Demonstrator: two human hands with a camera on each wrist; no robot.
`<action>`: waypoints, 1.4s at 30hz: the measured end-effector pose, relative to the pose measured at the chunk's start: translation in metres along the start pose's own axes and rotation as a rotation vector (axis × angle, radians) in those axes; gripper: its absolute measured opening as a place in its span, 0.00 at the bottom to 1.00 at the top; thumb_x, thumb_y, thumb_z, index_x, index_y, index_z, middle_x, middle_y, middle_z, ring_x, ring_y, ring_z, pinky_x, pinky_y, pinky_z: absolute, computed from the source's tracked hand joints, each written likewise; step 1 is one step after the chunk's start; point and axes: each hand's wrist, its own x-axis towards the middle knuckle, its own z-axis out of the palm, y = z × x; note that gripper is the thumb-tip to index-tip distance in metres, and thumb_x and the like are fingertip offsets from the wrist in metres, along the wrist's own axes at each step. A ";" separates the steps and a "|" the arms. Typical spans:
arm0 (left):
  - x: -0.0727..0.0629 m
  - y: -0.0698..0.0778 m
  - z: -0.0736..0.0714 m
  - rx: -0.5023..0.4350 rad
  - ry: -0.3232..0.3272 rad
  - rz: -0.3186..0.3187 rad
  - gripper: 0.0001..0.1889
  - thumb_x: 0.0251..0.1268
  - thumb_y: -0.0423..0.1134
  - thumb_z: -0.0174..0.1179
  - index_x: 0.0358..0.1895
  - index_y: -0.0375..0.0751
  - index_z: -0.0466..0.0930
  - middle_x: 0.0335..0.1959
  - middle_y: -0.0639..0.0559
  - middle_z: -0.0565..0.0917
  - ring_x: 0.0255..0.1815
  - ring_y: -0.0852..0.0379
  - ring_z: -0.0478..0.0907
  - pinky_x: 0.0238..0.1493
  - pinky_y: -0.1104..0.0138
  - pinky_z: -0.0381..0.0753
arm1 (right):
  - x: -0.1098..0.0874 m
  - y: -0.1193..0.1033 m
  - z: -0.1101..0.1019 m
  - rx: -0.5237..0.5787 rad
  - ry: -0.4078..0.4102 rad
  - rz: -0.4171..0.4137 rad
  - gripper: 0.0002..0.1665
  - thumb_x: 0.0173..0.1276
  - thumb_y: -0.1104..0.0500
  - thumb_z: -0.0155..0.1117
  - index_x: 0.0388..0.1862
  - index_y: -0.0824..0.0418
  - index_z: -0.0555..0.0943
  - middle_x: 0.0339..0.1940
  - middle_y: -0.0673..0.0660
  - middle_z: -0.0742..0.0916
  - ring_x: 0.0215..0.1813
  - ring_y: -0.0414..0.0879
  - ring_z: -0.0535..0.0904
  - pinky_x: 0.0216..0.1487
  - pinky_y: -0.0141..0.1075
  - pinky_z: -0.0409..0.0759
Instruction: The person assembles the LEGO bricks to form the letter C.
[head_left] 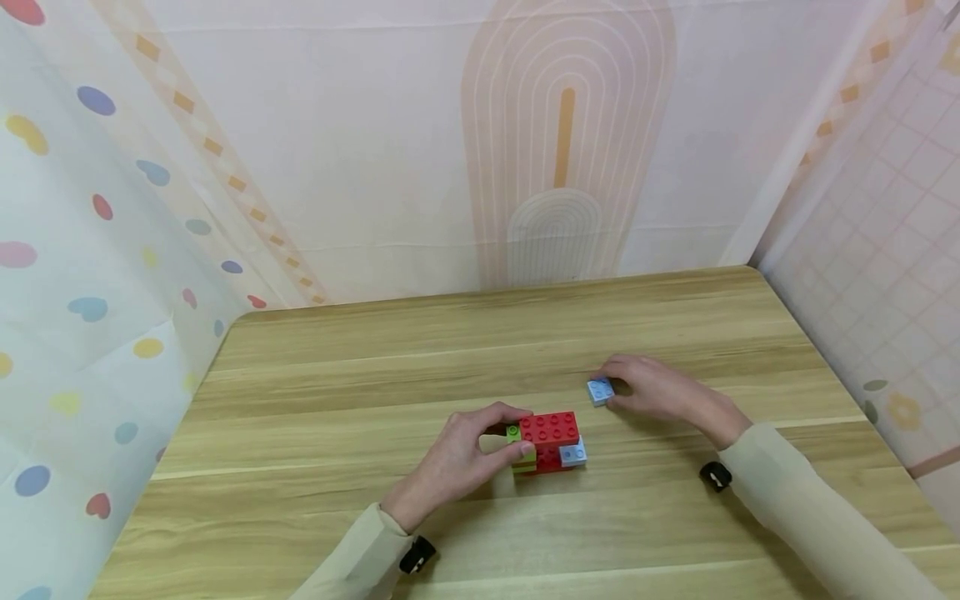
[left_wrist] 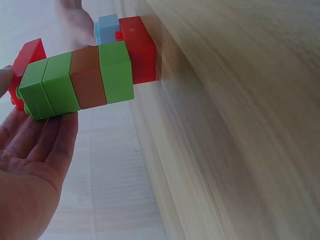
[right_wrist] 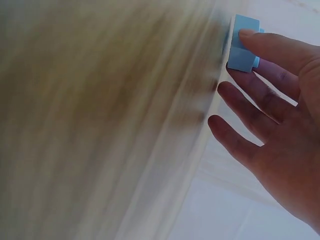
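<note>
Near the front middle of the table stands a stacked toy brick build, with a red brick (head_left: 550, 427) on top. My left hand (head_left: 457, 458) grips its upper left end between thumb and fingers. In the left wrist view, the build's column has green bricks (left_wrist: 116, 72) and a brown brick (left_wrist: 88, 77) above a red base brick (left_wrist: 140, 55). On that base sits a light blue brick (head_left: 573, 454), under the overhanging red one. To the right and farther back, my right hand (head_left: 660, 390) pinches a separate light blue brick (right_wrist: 245, 52) at the tabletop; whether it touches the wood I cannot tell.
The wood-grain table (head_left: 337, 400) extends around both hands. Behind it hangs a patterned cloth (head_left: 375, 150), with a dotted cloth (head_left: 90, 350) on the left and a grid-patterned one (head_left: 892, 267) on the right. Small black devices (head_left: 417, 554) are worn at both wrists.
</note>
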 end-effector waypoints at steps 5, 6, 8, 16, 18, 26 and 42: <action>0.000 0.000 0.000 -0.007 0.002 -0.003 0.20 0.69 0.52 0.62 0.57 0.44 0.80 0.53 0.54 0.85 0.52 0.57 0.82 0.53 0.54 0.82 | -0.004 -0.003 -0.001 0.013 0.024 0.005 0.23 0.67 0.60 0.69 0.60 0.62 0.80 0.55 0.56 0.83 0.58 0.53 0.78 0.59 0.50 0.77; 0.000 0.000 -0.001 -0.008 0.002 -0.005 0.20 0.69 0.52 0.62 0.57 0.44 0.80 0.52 0.54 0.85 0.52 0.57 0.82 0.53 0.54 0.82 | -0.005 -0.004 -0.001 0.016 0.028 0.005 0.23 0.67 0.60 0.69 0.60 0.62 0.80 0.55 0.56 0.83 0.58 0.52 0.78 0.59 0.49 0.78; -0.001 0.000 -0.001 -0.008 0.003 -0.008 0.20 0.69 0.52 0.62 0.57 0.44 0.80 0.52 0.54 0.85 0.52 0.57 0.82 0.54 0.54 0.81 | -0.007 -0.005 -0.002 0.020 0.037 0.002 0.23 0.67 0.60 0.69 0.60 0.62 0.80 0.54 0.55 0.83 0.57 0.52 0.79 0.58 0.49 0.78; 0.000 0.000 -0.001 -0.004 0.003 -0.011 0.20 0.69 0.52 0.62 0.57 0.44 0.80 0.52 0.54 0.85 0.51 0.57 0.82 0.54 0.54 0.82 | -0.013 -0.008 -0.001 0.018 0.075 -0.029 0.22 0.66 0.61 0.70 0.59 0.62 0.81 0.54 0.56 0.83 0.57 0.52 0.78 0.58 0.50 0.78; 0.000 0.000 -0.001 0.000 0.004 -0.009 0.20 0.69 0.52 0.62 0.57 0.44 0.80 0.52 0.54 0.85 0.51 0.58 0.82 0.53 0.54 0.82 | -0.014 -0.008 -0.001 0.016 0.082 -0.034 0.22 0.66 0.61 0.70 0.59 0.62 0.81 0.54 0.56 0.83 0.56 0.52 0.79 0.58 0.50 0.78; 0.000 0.000 -0.001 0.021 0.004 -0.008 0.21 0.69 0.53 0.62 0.58 0.45 0.80 0.52 0.56 0.85 0.51 0.59 0.82 0.53 0.58 0.82 | -0.018 -0.013 0.000 0.034 0.117 -0.035 0.23 0.65 0.59 0.71 0.58 0.59 0.81 0.53 0.53 0.84 0.54 0.48 0.80 0.55 0.47 0.80; 0.001 0.001 -0.001 0.019 0.003 -0.013 0.21 0.69 0.52 0.62 0.58 0.45 0.80 0.52 0.55 0.85 0.52 0.58 0.82 0.54 0.55 0.82 | -0.030 -0.026 -0.001 0.065 0.144 -0.017 0.23 0.67 0.58 0.70 0.60 0.59 0.80 0.57 0.56 0.82 0.58 0.53 0.78 0.57 0.51 0.79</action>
